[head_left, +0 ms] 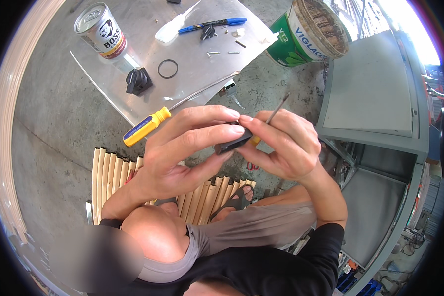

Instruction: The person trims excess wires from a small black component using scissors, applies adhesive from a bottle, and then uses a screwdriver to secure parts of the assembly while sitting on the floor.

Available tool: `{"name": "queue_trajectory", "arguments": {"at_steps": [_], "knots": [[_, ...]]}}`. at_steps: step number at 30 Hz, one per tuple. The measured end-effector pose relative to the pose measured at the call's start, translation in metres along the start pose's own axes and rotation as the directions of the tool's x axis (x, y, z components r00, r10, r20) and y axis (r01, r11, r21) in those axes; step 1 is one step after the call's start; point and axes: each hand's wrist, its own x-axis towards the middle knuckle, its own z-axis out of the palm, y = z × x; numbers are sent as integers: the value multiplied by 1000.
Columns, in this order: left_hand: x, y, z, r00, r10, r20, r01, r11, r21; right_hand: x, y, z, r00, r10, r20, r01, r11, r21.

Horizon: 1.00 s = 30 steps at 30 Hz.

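Note:
My left hand (pixel 180 150) pinches a small black plastic part (pixel 233 143) between its thumb and fingers. My right hand (pixel 288 143) meets it there, its fingertips against the part's upper right end. Tucked in the right hand is a screwdriver (pixel 279 107), its thin metal shaft pointing up and away, with a bit of yellow handle showing beneath the fingers. Beyond the left hand, a larger yellow-handled screwdriver (pixel 147 127) rests at the near edge of the metal sheet (pixel 192 93). A black rotary knob piece (pixel 139 81) and a thin black ring (pixel 168 69) lie on that sheet.
A drink can (pixel 100 30), a blue marker (pixel 212 25), a white squeeze bottle (pixel 170 30) and small screws (pixel 213 53) are on the sheet. A green-and-white bucket (pixel 301 37) stands behind right. A grey metal cabinet (pixel 370 89) is at right; wooden slats (pixel 195 202) lie below.

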Motion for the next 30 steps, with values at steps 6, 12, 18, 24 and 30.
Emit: {"name": "queue_trajectory", "arguments": {"at_steps": [6, 12, 18, 24, 30], "knots": [[3, 7, -3, 996, -88, 12, 89, 996, -30, 0, 1, 1, 1000, 23, 13, -23, 1000, 13], [-1, 4, -1, 995, -100, -7, 100, 992, -83, -1, 2, 2, 999, 32, 19, -33, 999, 30], [1, 4, -4, 997, -78, 14, 78, 996, -45, 0, -2, 2, 997, 67, 31, -68, 997, 28], [3, 6, -5, 997, -72, 30, 73, 997, -22, -1, -1, 3, 997, 69, 25, -70, 997, 37], [1, 5, -5, 993, -110, 40, 111, 994, -24, 0, -1, -1, 998, 60, 24, -60, 998, 6]]}}
